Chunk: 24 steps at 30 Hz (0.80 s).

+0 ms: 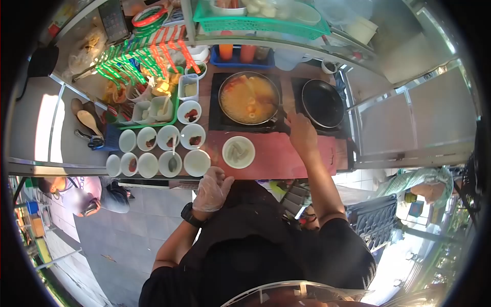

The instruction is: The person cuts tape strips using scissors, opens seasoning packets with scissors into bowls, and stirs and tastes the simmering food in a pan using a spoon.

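Observation:
My right hand (303,134), bare, is closed round the dark handle of a utensil whose far end reaches into the frying pan (221,106). Its head is too blurred to name. Orange-yellow broth (249,100) with pieces of food fills that pan, which sits on a black stove. At the counter's front edge, my left hand (212,190) wears a clear plastic glove; its fingers are loosely bent and apart, with nothing visible in them. Close by stand a white bowl (197,162) and, on the red mat (286,156), another bowl (239,152) with pale pieces inside.
A second, dark pan (322,104) sits at the right. Several white bowls, some with red paste, line the left; a spoon (173,162) stands in one. Behind them is a green tray (171,122) of containers. A green basket (261,25) hangs above. A person (84,192) is at lower left.

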Available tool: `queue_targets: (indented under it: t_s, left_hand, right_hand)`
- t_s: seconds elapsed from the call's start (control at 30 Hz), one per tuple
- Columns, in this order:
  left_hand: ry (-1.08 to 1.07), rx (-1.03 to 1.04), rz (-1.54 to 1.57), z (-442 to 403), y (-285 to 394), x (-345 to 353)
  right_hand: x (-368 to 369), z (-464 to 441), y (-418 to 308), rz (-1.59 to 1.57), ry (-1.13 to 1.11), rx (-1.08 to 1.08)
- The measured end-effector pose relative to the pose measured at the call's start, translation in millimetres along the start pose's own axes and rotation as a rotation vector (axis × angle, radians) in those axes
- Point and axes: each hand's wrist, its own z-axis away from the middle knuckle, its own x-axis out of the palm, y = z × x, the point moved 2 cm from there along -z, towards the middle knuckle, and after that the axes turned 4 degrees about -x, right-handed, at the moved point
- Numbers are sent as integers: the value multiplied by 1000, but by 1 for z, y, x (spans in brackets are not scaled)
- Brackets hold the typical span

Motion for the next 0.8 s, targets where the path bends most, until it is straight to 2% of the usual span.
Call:
queue_targets:
  t_s: [0.03, 0.1, 0.17, 0.27, 0.33, 0.47, 0.53, 0.63, 0.73, 0.8]
  left_hand:
    - [8, -9, 5, -6, -11, 20]
    - [18, -353, 393, -11, -41, 53]
    - [-29, -434, 481, -16, -41, 69]
    - [64, -622, 751, -27, -43, 87]
    - [95, -629, 741, -31, -41, 92]
    - [164, -617, 727, -37, -38, 93]
    - [214, -594, 708, -39, -36, 93]
    - [251, -618, 669, -44, -41, 96]
    - [212, -621, 650, -47, -49, 100]
    - [198, -609, 645, -48, -49, 99]
  right_hand:
    - [-11, -9, -1, 0, -7, -11]
    - [-27, -33, -2, -268, 119, -76]
    - [-19, -73, -4, -158, -51, -53]
    - [16, -111, -7, -151, 79, -194]
    - [21, -117, -17, -51, -189, -278]
    - [-15, -98, -4, 24, -201, -271]
    - [-27, -97, 15, 17, -97, -148]
    - [-16, -88, 27, 99, -58, -57]
    - [-32, -66, 13, 24, -136, -134]
    - [-56, -47, 16, 47, -84, -176]
